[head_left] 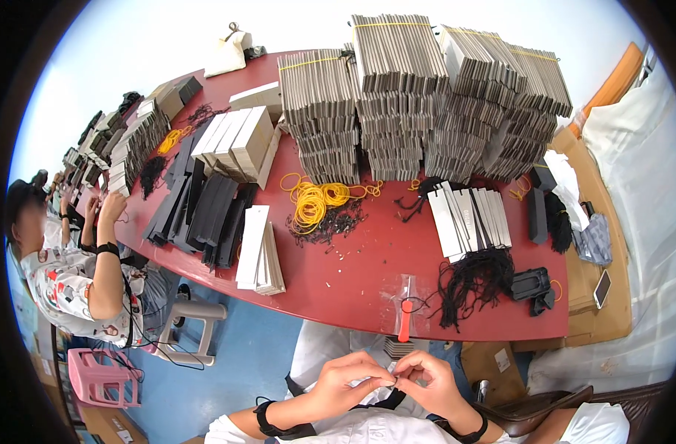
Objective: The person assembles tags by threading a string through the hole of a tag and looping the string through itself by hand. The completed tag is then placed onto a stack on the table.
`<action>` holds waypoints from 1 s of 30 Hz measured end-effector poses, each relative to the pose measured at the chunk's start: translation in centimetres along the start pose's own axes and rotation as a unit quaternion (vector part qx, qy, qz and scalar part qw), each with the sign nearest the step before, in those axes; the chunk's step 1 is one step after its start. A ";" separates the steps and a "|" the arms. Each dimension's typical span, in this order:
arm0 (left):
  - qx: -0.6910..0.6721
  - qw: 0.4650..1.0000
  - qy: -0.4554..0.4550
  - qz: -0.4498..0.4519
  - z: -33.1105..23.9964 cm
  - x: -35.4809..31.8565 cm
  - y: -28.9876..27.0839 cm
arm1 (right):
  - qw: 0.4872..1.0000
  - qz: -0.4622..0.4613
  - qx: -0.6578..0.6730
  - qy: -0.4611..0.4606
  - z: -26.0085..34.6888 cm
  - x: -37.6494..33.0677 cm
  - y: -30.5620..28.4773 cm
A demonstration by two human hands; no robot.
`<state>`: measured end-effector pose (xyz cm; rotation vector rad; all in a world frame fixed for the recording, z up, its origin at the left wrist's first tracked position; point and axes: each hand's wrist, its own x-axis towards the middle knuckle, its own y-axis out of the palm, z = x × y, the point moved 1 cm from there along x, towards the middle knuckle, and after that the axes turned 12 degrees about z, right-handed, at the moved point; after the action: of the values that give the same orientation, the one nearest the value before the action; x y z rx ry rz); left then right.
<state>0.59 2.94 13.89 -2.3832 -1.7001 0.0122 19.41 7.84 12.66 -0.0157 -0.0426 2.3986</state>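
Observation:
My left hand point(349, 381) and my right hand point(430, 381) meet over my lap, just in front of the table's near edge. Thumb and forefinger of each are pinched together, fingertips almost touching. Whatever small thing is between them is too small to make out. Right ahead, a slim tool with a red handle point(405, 322) lies on a clear plastic piece at the edge of the red table point(345, 281). To its right, a tangle of black cords point(475, 285) hangs from a row of white flat pieces point(467, 222).
Tall stacks of grey-edged flat pieces point(397, 59) stand at the back. Yellow bands point(315, 203) lie mid-table, with white strips point(258, 251) and black strips point(216, 214) leftward. A black box point(530, 283) sits at right. At left, another person point(86, 288) works near a pink stool point(105, 377).

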 end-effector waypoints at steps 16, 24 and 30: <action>-0.076 0.975 0.138 -0.155 -6.6 5.5 -6.1 | 0.987 0.060 -0.098 -0.115 3.1 4.4 1.2; -0.119 0.922 0.212 -0.303 -6.6 7.6 -8.7 | 0.984 0.009 -0.162 -0.075 4.7 5.4 0.1; -0.203 0.902 0.159 -0.347 -4.5 8.0 -9.6 | 0.960 -0.015 -0.279 0.001 3.3 5.7 -0.9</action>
<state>-5.11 12.62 20.91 -1.7057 -2.4292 -0.8639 15.72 12.23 15.94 -0.2786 -0.7105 2.2784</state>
